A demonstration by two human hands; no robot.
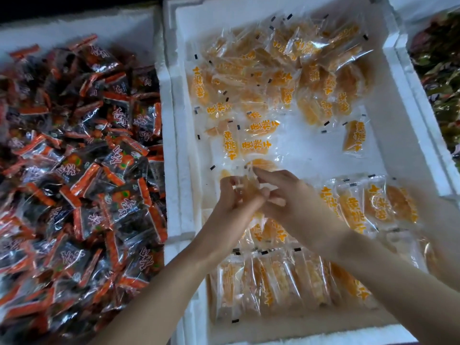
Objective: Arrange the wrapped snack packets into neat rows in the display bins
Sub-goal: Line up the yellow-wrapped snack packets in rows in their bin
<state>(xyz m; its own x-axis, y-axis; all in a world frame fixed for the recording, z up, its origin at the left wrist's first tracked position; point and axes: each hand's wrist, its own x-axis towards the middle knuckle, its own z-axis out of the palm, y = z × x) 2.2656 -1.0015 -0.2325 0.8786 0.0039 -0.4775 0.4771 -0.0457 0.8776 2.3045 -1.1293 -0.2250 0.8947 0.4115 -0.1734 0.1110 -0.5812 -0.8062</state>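
Crinkly clear-film orange packets (256, 145) in a grainy white foam bin (172, 135)

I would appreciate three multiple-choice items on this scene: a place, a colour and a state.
1. Where in the white foam bin do the neat rows lie? A far end; B near end; C outside it.
2. The left bin's packets are: A dark with orange-red; B blue; C white.
3. The left hand and right hand are: A resting on the rim; B pinching a clear packet between them; C hanging idle.
Answers: B, the rows sit nearest the person; A, orange-red strips on dark wrappers; B, fingers of both close on it.
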